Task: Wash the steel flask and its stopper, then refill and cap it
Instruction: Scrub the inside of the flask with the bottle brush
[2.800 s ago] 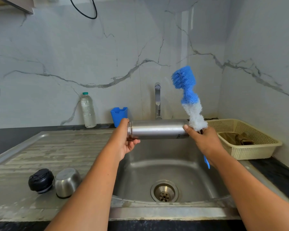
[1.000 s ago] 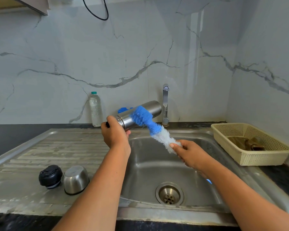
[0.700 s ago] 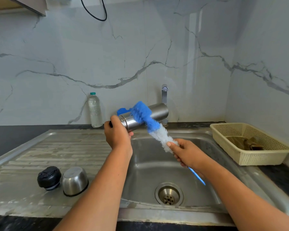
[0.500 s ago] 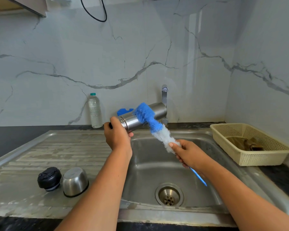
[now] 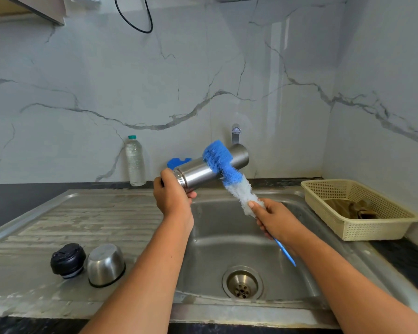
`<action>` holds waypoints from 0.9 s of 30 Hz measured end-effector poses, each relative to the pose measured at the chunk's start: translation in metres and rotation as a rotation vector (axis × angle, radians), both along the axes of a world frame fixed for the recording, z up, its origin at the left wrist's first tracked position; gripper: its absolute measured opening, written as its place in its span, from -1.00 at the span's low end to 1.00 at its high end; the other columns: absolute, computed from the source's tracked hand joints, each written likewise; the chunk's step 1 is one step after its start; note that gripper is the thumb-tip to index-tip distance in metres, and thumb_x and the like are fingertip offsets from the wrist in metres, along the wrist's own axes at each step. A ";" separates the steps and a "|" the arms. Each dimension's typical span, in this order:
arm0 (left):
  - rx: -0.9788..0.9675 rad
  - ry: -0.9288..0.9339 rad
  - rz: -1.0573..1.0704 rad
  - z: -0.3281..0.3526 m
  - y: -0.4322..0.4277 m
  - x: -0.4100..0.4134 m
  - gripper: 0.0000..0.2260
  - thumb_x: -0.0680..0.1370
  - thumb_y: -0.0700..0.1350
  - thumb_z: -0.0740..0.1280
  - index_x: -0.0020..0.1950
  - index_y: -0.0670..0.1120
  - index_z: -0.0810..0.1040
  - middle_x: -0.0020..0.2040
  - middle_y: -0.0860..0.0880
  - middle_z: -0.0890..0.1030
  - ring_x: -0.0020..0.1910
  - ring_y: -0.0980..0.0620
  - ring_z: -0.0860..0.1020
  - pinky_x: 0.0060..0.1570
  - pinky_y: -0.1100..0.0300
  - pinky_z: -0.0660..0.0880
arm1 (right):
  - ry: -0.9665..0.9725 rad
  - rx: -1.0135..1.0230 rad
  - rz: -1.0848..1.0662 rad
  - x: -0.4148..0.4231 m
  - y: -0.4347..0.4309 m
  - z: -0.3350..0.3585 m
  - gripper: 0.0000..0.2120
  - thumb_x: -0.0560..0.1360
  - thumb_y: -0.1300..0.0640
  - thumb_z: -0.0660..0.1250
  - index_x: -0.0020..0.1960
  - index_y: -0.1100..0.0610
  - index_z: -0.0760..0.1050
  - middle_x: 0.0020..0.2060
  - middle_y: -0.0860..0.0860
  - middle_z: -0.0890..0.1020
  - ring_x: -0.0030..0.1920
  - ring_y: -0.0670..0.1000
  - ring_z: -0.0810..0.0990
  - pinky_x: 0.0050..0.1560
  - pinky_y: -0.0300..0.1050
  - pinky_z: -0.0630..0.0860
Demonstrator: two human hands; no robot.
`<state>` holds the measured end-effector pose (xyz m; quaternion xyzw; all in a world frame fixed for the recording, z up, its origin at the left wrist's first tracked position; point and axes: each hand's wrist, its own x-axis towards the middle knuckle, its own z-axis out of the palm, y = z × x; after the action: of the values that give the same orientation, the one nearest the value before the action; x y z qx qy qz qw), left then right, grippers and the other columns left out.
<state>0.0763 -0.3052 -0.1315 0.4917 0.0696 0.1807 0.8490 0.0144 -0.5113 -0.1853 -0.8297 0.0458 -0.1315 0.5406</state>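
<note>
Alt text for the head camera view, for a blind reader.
Over a steel sink, the left hand holds a steel flask by its neck while the right hand lays a blue-and-white brush across its side. A black stopper and steel cup sit on the drainboard.

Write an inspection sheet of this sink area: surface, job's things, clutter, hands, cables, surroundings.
Surface: stained steel drainboard left of the sink basin.
Job's things: steel flask tilted over the basin, brush laid against its outside; black stopper and steel cup stand on the drainboard.
Clutter: water bottle and blue holder by the wall; basket holding something brownish.
Hands: left hand grips the flask's neck; right hand grips the brush.
Cables: black cable loops on the wall above.
Surroundings: marble wall; tap behind the flask.
</note>
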 end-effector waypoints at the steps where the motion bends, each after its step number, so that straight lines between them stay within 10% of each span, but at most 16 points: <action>1: -0.009 0.005 0.006 0.001 0.002 0.001 -0.74 0.58 0.00 0.18 0.09 -0.14 0.53 -0.05 -0.21 0.68 -0.39 -0.08 0.54 -0.59 0.24 0.34 | -0.001 -0.024 -0.005 0.000 -0.004 0.000 -0.75 0.65 -0.15 0.26 -0.01 0.00 0.55 -0.33 -0.01 0.54 -0.30 -0.03 0.48 -0.23 -0.08 0.50; 27: 0.088 -0.047 0.009 -0.001 0.002 0.000 -0.80 0.58 -0.01 0.19 0.01 -0.10 0.54 -0.12 -0.13 0.63 -0.37 -0.05 0.55 -0.57 0.21 0.38 | 0.007 0.099 -0.056 -0.001 -0.024 -0.002 -0.76 0.66 -0.11 0.25 0.11 0.03 0.55 -0.30 0.04 0.53 -0.29 -0.01 0.47 -0.20 -0.10 0.49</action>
<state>0.0761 -0.3036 -0.1322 0.5238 0.0437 0.1990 0.8271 0.0133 -0.5351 -0.1870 -0.8009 0.0774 -0.1412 0.5767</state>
